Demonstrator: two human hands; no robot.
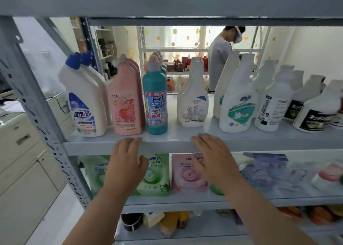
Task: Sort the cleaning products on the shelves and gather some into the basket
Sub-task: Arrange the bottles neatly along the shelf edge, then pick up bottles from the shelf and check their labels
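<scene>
Head view of the middle tier of a grey steel slotted-angle shelf unit (167, 144). Both hands are raised to its front lip. The left hand (126, 163) and the right hand (213, 159) are flat, fingers straight and empty, with their fingertips at the lip. Whether they press on it cannot be told.

The cleaning products stand upright on this tier in files running front to back, labels forward, like behind like. That probably serves to let each kind be read and drawn from the front.
- Far left are white angled-neck plastic bottles with blue caps (83, 100).
- Touching them are pink angled-neck bottles with a blossom label (126, 105).
- Just beside those are teal cylindrical bottles with a white-and-blue label (155, 100).
- Apart across a bare gap are white capless trigger-type bottles with a bathroom drawing (193, 100).
- Further right are white bottles with a green label (239, 100), a white bottle marked "Oil enemy" (272, 100) and white bottles with black labels (315, 113).

On the tier below, a green refill pouch (156, 174) and a pink refill pouch (185, 172) stand side by side, partly hidden by the hands.

The basket is not in view. The left hand sits under the pink and teal files and the right under the bathroom bottles, so either group could be reached next. Nothing is gathered yet, as far as can be judged. Beyond the shelf stands a person in a grey shirt (220, 59).
</scene>
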